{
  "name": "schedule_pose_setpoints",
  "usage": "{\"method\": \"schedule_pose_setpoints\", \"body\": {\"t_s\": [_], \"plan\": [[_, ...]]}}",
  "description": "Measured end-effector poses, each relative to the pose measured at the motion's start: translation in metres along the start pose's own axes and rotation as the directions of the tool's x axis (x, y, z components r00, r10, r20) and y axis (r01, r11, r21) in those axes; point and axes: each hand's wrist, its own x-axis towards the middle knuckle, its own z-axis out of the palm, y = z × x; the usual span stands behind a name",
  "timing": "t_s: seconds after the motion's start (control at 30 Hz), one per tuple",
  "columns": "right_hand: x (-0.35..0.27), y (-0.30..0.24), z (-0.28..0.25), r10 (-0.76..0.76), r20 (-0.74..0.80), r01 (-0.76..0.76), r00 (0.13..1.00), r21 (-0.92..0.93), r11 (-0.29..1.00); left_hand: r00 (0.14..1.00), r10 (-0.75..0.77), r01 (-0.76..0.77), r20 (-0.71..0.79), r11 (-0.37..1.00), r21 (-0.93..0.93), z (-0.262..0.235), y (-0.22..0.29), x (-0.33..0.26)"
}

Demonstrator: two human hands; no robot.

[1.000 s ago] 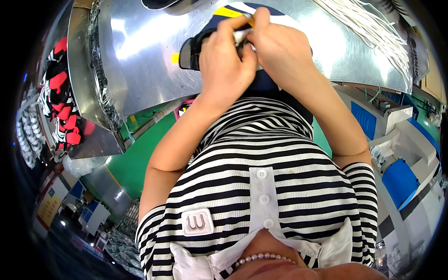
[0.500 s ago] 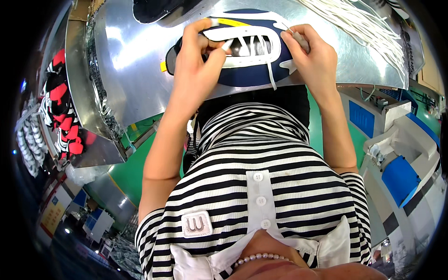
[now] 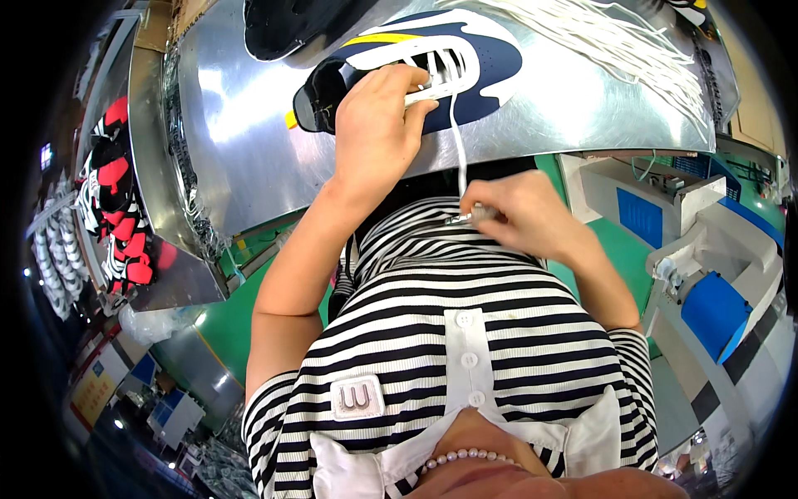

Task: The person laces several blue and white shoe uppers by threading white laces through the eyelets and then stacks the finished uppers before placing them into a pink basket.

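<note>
hands: left (image 3: 374, 125) on shoe (image 3: 474, 50), right (image 3: 519, 216) pinching lace (image 3: 458, 150) | steel table (image 3: 233, 141)

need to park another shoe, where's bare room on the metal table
Bare patch: the metal table left of the navy shoe, and the strip between the shoe and the white laces. Crowded around the left hand and the lace pile.

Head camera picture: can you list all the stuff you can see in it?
sneaker: one, navy, white and yellow, on the metal table.
shoelace: one, white, running from the sneaker to the right hand.
loose laces: a bundle, white, table's right part.
dark shoe: one, black, table's top edge.
metal table: one, shiny silver.
red and black shoes: several, far left.
blue and white machine: one, right.
left hand: on the sneaker.
right hand: pinching the shoelace.
</note>
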Motion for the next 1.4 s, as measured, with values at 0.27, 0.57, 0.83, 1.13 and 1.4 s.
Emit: {"method": "schedule_pose_setpoints", "body": {"t_s": [0.27, 0.57, 0.83, 1.13, 1.4], "plan": [[0.048, 0.024, 0.001, 0.301, -0.488, -0.106, 0.819, 0.388, 0.916, 0.996, 0.083, -0.086, -0.033, 0.991, -0.104, -0.020, 0.026, 0.004], [0.013, 0.011, 0.017, 0.059, -0.019, -0.049, 0.998, 0.352, 0.935, 0.980, -0.010, -0.023, 0.198, 0.986, 0.165, -0.024, 0.003, 0.004], [0.081, 0.029, -0.009, 0.247, -0.533, 0.005, 0.809, 0.427, 0.904, 0.914, -0.164, 0.168, 0.371, 0.986, 0.022, -0.021, -0.015, 0.012], [0.095, 0.038, -0.001, 0.088, -0.618, 0.006, 0.781, 0.149, 0.989, 0.892, -0.213, 0.264, 0.400, 0.961, -0.077, -0.019, -0.021, 0.015], [0.067, 0.025, 0.002, 0.309, -0.539, -0.097, 0.783, 0.385, 0.918, 0.928, -0.200, 0.190, 0.314, 0.980, 0.060, -0.011, -0.017, 0.014]]}}
